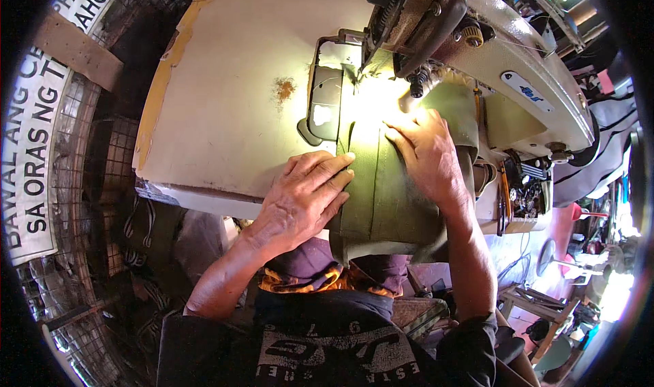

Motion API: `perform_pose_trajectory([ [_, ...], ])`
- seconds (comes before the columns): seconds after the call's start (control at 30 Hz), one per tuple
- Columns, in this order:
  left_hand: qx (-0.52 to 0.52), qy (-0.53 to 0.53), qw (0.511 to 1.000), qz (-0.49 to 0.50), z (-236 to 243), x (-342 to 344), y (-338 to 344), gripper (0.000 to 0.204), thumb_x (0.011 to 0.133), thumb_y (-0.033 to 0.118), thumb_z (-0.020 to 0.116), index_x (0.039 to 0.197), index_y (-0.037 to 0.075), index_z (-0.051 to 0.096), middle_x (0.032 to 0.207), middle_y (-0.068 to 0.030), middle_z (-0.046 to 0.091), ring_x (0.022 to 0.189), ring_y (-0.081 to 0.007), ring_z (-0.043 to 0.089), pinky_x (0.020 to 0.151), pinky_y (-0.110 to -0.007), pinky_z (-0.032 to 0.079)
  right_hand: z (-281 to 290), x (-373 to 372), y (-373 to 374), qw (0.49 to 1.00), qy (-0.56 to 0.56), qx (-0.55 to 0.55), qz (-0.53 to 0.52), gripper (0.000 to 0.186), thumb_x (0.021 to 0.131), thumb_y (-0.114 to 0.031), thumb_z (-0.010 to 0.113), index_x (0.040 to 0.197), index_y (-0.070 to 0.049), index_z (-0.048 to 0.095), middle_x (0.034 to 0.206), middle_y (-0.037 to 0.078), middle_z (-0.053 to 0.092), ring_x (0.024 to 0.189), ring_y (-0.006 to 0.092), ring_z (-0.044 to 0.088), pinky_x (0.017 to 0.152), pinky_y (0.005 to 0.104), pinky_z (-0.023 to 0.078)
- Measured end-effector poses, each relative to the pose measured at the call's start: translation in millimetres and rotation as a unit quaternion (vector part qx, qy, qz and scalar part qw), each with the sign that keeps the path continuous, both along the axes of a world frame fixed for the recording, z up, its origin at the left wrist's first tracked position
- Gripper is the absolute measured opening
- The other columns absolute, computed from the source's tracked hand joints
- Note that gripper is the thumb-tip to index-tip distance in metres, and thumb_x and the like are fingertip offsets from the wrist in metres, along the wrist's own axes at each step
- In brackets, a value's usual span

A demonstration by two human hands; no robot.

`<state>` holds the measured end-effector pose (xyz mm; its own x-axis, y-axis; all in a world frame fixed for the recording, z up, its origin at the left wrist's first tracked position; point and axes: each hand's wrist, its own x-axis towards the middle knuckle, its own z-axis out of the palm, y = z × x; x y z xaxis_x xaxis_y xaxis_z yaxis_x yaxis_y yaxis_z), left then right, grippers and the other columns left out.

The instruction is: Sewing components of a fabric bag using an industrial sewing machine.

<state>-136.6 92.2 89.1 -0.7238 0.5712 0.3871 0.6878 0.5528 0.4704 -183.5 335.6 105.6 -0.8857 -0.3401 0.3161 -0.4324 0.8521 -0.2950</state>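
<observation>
Olive-green cloth with long, raised seams [395, 213] lay across the sewing bed, its near end drooping past the table edge toward the worker's lap. That overhang struck me as the nearest risk: its weight could drag the panel back and pull a stitch line crooked. The left hand [296, 200] rested along the cloth's left border, fingers slightly spread; its thumb was hidden, so I couldn't tell whether it pinched anything. Were that hand to press harder than the other, the strip might skew. Farther in, the right hand [432, 159] bore on the panel with fingers bent and close together, though glare kept me from telling whether it gripped a fold. Its fingertips sat near the stitching area under the cream metal sewing machine [504, 53], and a slip there could, I judged, bring them to the needle. The lamp's glare washed out that spot, so a wandering seam might go unnoticed.

As for containers, a crumpled, translucent plastic bag [204, 240] slumped below the table at the left, its contents unreadable. Beyond the right forearm, a shallow, pale-walled tray [535, 225] held a jumble of small, dark and metallic pieces, too tiny to identify.
</observation>
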Motion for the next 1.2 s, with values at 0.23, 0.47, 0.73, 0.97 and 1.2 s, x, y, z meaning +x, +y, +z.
perform_pose_trajectory([
  [0.23,-0.024,-0.006,0.999,0.026,-1,2,4,0.041,0.087,0.016,0.073,0.123,0.0,0.063,0.137,-0.0119,0.055,0.122,-0.0303,0.054,0.103,-0.043,0.045,-20,-8,4,0.997,0.034,-0.074,0.009,0.014,0.088,-0.012,0.07,0.099,-0.004,0.073,0.1,0.014,0.068,0.098,0.0347,0.062,0.093,0.0449,0.047],
  [0.47,-0.025,0.004,0.999,0.03,-4,1,4,0.042,0.088,0.014,0.071,0.127,0.002,0.061,0.135,-0.0122,0.055,0.124,-0.0307,0.052,0.105,-0.044,0.045,-23,-9,1,0.994,0.037,-0.097,-0.027,0.014,0.086,-0.009,0.069,0.098,-0.001,0.071,0.097,0.018,0.068,0.098,0.0377,0.062,0.093,0.0468,0.047],
  [0.73,-0.014,-0.01,1.0,0.026,-5,2,2,0.041,0.088,0.011,0.07,0.127,0.001,0.061,0.135,-0.0128,0.055,0.125,-0.0314,0.052,0.106,-0.044,0.046,-11,-13,-2,0.99,-0.041,-0.135,-0.01,0.014,0.085,-0.004,0.063,0.096,0.001,0.07,0.092,0.023,0.067,0.094,0.0421,0.061,0.086,0.0504,0.047],
  [0.97,0.005,-0.025,0.999,0.033,-4,2,4,0.038,0.087,0.006,0.07,0.123,-0.001,0.063,0.135,-0.0132,0.057,0.122,-0.0326,0.054,0.105,-0.043,0.047,-24,-12,-1,0.994,-0.027,-0.103,-0.016,0.017,0.081,-0.004,0.064,0.096,0.0,0.07,0.093,0.021,0.066,0.097,0.0399,0.06,0.088,0.0491,0.046],
  [1.2,-0.031,0.011,0.999,0.025,-1,0,4,0.036,0.085,0.003,0.068,0.12,-0.003,0.063,0.134,-0.0129,0.058,0.119,-0.0332,0.055,0.105,-0.043,0.047,6,19,-18,0.992,0.126,0.004,-0.023,0.025,0.082,-0.007,0.068,0.106,-0.006,0.069,0.111,0.013,0.058,0.103,0.0338,0.054,0.087,0.0457,0.045],
])
